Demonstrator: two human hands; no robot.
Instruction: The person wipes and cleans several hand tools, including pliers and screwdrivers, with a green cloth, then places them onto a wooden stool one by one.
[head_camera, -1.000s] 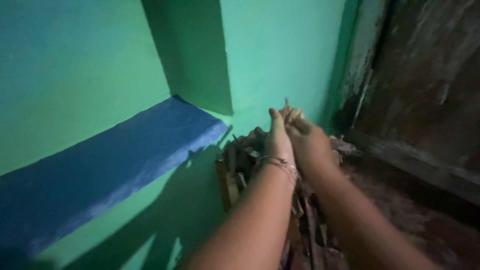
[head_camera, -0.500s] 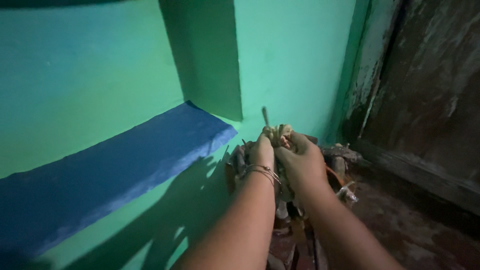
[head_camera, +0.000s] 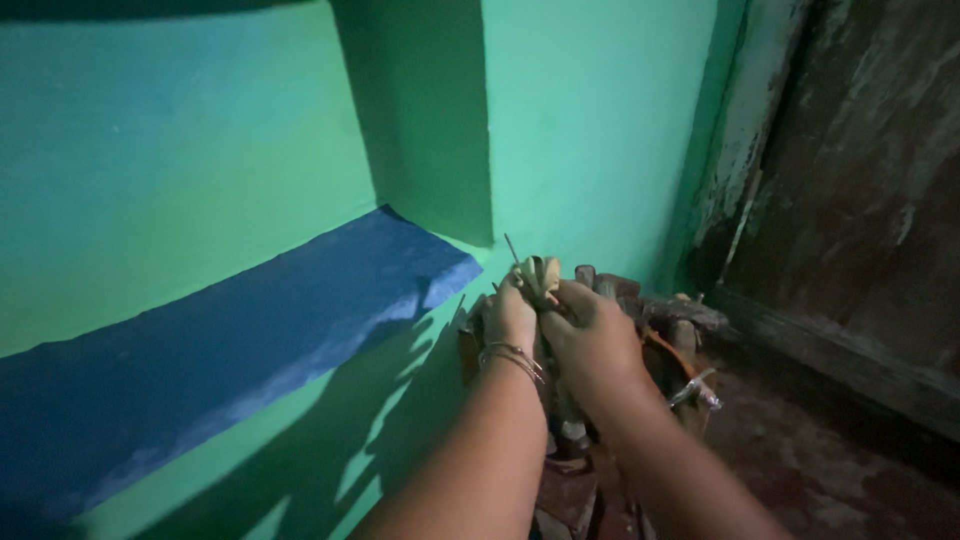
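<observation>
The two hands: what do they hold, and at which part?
Both the left hand and the right hand grip a small bundle of dry leaves and twigs at its lower end; the top sticks out above the fingers.

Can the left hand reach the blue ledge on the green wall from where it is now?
Probably yes. The left hand holds dry leaves together with the right hand, close beside the blue ledge, and nothing stands between them.

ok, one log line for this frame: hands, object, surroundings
left hand: gripping dry leaf bundle | right hand: gripping same bundle | below: pile of wood scraps | left: blue ledge on green wall
</observation>
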